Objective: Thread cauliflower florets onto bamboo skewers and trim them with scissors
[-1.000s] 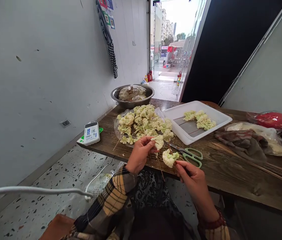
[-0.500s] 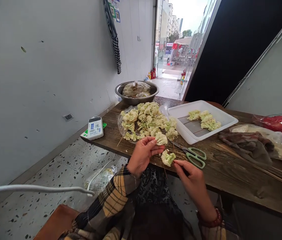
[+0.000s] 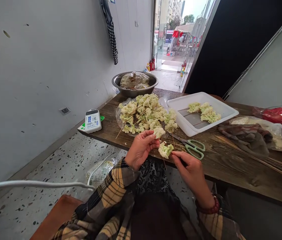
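Observation:
My left hand (image 3: 143, 148) is closed around a pale cauliflower floret (image 3: 159, 132), thumb and fingers pinching it over the table's near edge. Just below and to the right, my right hand (image 3: 189, 168) pinches the stem end of a second cauliflower floret (image 3: 165, 151) with thumb and fingertips. A thin stick shows under this second floret; whether it runs through it I cannot tell. Beyond both hands lies a heap of cauliflower florets (image 3: 148, 110) on clear plastic, with thin brown sticks among them. Green-handled scissors (image 3: 195, 148) rest right of the heap, close to my right hand.
A white tray (image 3: 231, 113) holding a few florets stands back right. Behind the heap is a metal basin (image 3: 117, 81) with bagged contents. Thin skewers (image 3: 256, 156), a dark cloth (image 3: 248, 140) and plastic bags lie at right. A white device (image 3: 92, 121) sits at the left corner.
The view has tilted down slightly, so the whole scene sits higher. Both hands keep their grips on the same florets, with little movement relative to the table.

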### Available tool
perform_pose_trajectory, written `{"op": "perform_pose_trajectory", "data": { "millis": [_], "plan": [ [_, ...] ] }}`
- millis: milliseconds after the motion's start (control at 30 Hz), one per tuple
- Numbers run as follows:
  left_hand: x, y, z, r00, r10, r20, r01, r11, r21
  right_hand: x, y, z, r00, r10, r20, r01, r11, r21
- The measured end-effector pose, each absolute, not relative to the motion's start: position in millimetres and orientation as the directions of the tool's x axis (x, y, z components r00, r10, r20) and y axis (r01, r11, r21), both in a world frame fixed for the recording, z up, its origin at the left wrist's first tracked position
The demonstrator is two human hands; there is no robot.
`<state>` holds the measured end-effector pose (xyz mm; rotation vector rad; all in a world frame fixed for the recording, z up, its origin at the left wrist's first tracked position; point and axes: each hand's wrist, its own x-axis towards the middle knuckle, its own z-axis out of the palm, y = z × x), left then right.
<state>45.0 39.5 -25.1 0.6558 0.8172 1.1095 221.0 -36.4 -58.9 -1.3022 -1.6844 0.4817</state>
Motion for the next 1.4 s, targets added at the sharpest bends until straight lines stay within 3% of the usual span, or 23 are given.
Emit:
{"op": "perform_pose_trajectory", "data": {
  "millis": [200,367,1400],
  "plan": [
    [48,39,-26,0.073,0.992,-0.104,-0.502,0.127,0.856,222,-37,-59,-0.047,0.900,0.433,0.545,0.386,-0.744],
    [51,37,-23,0.009,0.998,-0.066,-0.469,0.062,0.881,224,-38,-61,-0.071,0.894,0.443,0.553,0.404,-0.729],
    [55,29,-22,0.081,0.989,-0.127,-0.464,0.151,0.873,233,-43,-55,-0.120,0.860,0.495,0.592,0.463,-0.660]
  ]
}}
